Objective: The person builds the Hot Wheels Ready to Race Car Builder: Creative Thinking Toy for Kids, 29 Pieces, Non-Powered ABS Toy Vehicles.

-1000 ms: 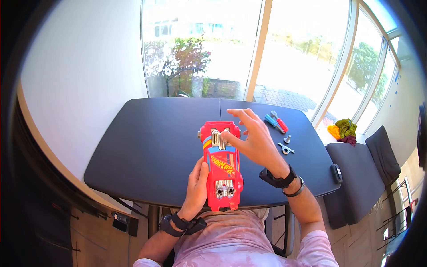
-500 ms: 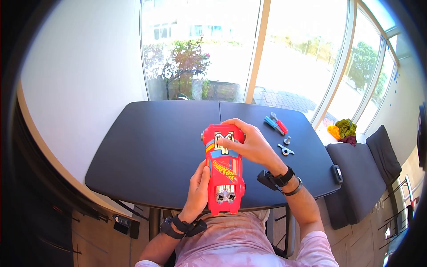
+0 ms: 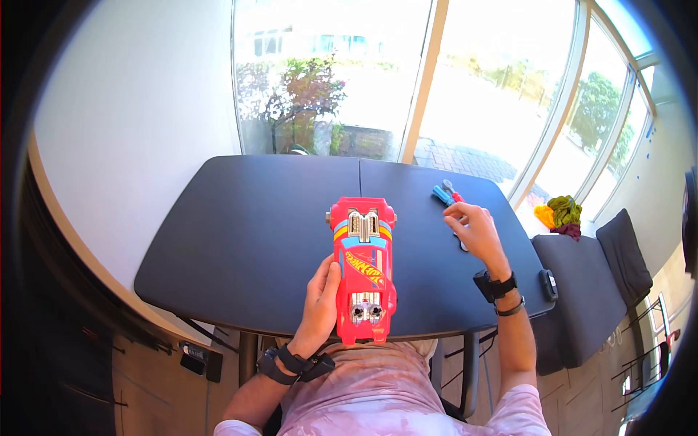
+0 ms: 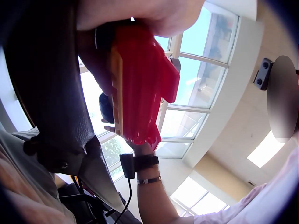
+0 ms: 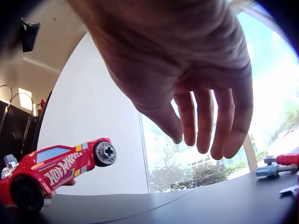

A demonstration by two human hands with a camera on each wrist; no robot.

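My left hand point(image 3: 320, 305) grips the red toy car point(image 3: 363, 269) by its left side and holds it over the table's near edge. In the right wrist view the car point(image 5: 60, 168) shows a grey wheel with a cross-shaped hub. My right hand point(image 3: 480, 236) hangs above the right part of the table, fingers loosely bent down and holding nothing, as the right wrist view of the hand point(image 5: 187, 74) shows. Just beyond it lie a blue-handled tool point(image 3: 441, 195) and a red-handled tool point(image 3: 456, 196). A grey metal-like part point(image 5: 290, 190) is partly visible beside them.
A dark table point(image 3: 240, 240) stands before tall windows. A small black device point(image 3: 548, 285) is at its right edge. Yellow, green and maroon cloths point(image 3: 563, 212) lie beyond a grey cushioned seat point(image 3: 582, 298) on the right.
My right hand has let go of the car's far end and moved right, over the small parts, covering most of them from the head view. My left hand still holds the car.
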